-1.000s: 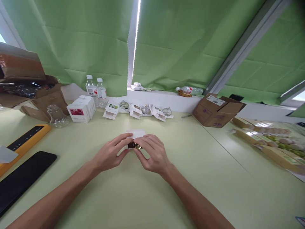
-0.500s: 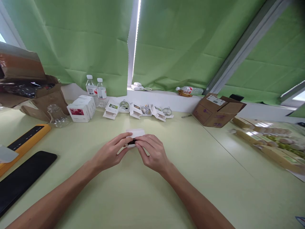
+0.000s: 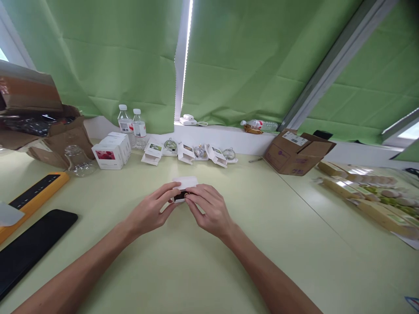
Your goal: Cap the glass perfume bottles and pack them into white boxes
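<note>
Small white box [image 3: 185, 182], lid raised and dark interior showing, sits mid-table [image 3: 294, 226], pinched at its front edge by the fingertips of left hand [image 3: 152, 212] and right hand [image 3: 209, 210], both closed on it; similar open boxes [image 3: 185, 152] and water bottles [image 3: 132, 126] well behind.

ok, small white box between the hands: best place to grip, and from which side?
Pinch the small white box by its low side walls, coming from left and right, where the left hand and right hand meet it. The lid lies open toward the far side and the dark inside faces up, so a grip from above or behind would likely catch the lid.
</note>
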`<action>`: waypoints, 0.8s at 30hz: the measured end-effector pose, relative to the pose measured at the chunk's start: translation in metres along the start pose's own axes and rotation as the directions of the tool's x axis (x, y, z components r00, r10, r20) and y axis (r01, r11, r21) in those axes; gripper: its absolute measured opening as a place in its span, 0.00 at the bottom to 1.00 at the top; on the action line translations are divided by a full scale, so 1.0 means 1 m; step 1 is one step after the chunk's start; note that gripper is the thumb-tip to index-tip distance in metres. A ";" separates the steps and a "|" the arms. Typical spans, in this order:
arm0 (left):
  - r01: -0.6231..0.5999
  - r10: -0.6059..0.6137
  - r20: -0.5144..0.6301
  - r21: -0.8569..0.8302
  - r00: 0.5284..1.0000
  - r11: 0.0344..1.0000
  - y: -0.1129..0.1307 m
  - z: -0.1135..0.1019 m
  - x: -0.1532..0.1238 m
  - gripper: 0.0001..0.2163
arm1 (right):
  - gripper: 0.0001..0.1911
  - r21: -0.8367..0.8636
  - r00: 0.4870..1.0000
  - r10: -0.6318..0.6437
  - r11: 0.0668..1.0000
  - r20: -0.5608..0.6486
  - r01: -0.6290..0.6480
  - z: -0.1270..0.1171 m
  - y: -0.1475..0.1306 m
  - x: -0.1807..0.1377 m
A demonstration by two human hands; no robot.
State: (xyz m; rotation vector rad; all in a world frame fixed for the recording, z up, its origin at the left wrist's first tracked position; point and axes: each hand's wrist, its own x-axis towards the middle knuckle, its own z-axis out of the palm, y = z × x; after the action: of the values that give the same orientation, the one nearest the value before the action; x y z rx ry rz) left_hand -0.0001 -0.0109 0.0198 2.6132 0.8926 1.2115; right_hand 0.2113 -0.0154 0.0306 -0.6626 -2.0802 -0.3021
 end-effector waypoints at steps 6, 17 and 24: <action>0.021 -0.021 0.003 0.005 1.000 1.000 0.001 -0.002 0.000 0.15 | 0.05 -0.034 0.999 -0.017 0.999 -0.030 0.016 -0.005 -0.001 0.000; 0.078 -0.093 -0.072 -0.189 0.993 0.979 -0.004 -0.003 0.001 0.16 | 0.11 0.005 0.979 0.153 0.988 -0.136 -0.154 -0.010 0.004 0.003; 0.119 -0.128 -0.063 -0.121 0.990 0.985 -0.007 -0.008 0.002 0.06 | 0.11 0.096 0.975 0.213 0.974 -0.057 -0.207 -0.008 0.003 0.000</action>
State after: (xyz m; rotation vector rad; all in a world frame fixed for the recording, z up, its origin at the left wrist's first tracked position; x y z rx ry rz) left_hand -0.0081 -0.0056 0.0241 2.3998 0.9495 1.2894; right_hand 0.2186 -0.0162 0.0350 -0.8002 -1.9285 -0.1090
